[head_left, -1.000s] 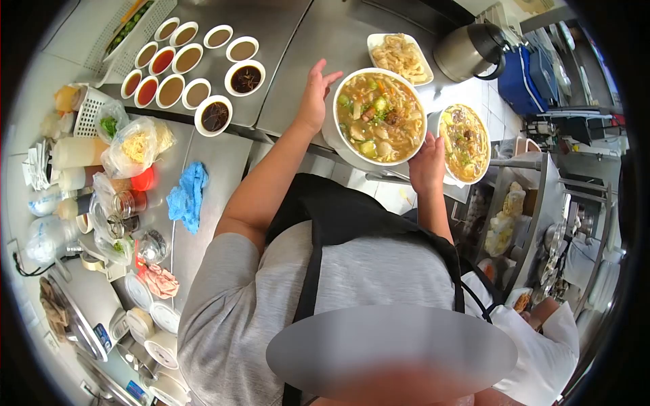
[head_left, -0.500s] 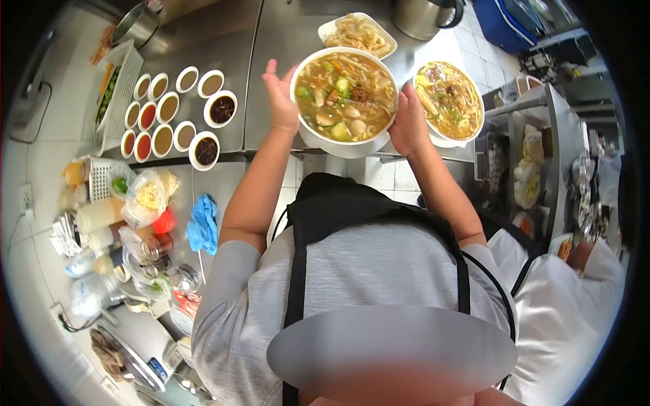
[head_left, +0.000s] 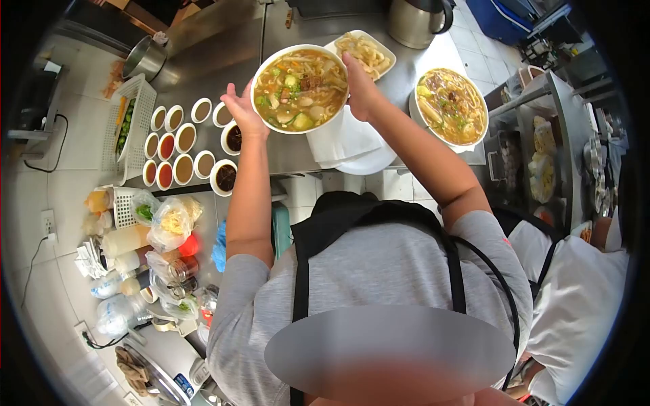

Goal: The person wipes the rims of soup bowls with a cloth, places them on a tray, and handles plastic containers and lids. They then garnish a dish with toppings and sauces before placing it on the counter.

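A large white bowl of noodle soup [head_left: 300, 88] with vegetables and meat is held up above the steel counter [head_left: 223, 47]. My left hand [head_left: 242, 108] cups its left rim. My right hand [head_left: 362, 86] grips its right rim. Just under the bowl, at the counter's front edge, lies a white plate [head_left: 369, 162] with a folded white napkin [head_left: 338, 139] on it. A second bowl of noodle soup [head_left: 451, 107] stands on the counter to the right of my right arm.
A plate of fried strips [head_left: 367, 51] and a steel kettle [head_left: 414, 19] stand behind the bowl. Several small sauce cups [head_left: 183, 145], a white basket of greens [head_left: 127, 125] and a pot [head_left: 144, 57] sit left. Bags and jars [head_left: 159, 237] crowd the side table. A person in white [head_left: 575, 298] stands right.
Both hands have carried the big soup bowl up and to the left, off its plate. The plate with the napkin now shows below it. The view has shifted with the move.
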Motion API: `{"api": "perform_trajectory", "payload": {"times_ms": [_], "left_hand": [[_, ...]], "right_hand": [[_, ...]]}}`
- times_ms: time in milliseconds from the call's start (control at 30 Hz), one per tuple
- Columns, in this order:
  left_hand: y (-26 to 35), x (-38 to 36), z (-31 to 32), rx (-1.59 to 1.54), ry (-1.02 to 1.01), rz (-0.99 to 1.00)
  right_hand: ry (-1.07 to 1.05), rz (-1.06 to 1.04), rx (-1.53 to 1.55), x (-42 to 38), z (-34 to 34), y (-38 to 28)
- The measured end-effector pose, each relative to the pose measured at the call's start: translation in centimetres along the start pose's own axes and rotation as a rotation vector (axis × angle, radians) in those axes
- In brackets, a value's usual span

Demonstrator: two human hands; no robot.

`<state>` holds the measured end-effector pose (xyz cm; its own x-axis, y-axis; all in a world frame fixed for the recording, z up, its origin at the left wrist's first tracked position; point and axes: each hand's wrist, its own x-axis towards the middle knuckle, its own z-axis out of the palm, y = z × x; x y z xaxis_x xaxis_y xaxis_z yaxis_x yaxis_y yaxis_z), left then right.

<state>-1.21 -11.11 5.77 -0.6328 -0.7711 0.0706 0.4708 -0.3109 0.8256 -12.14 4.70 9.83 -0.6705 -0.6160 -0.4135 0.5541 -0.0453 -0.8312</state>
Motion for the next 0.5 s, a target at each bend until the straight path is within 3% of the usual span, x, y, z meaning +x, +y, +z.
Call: {"api": "perform_trajectory", "payload": {"times_ms": [233, 500], "left_hand": [[-2.1, 3.9, -3.4, 0.062, 0.000, 0.009], [-3.0, 6.3, -4.9, 0.053, -0.084, -0.039]], "right_hand": [[0.114, 0.062, 0.037, 5.0, 1.2, 2.5], [0.030, 0.014, 0.124, 5.2, 2.0, 3.0]]}}
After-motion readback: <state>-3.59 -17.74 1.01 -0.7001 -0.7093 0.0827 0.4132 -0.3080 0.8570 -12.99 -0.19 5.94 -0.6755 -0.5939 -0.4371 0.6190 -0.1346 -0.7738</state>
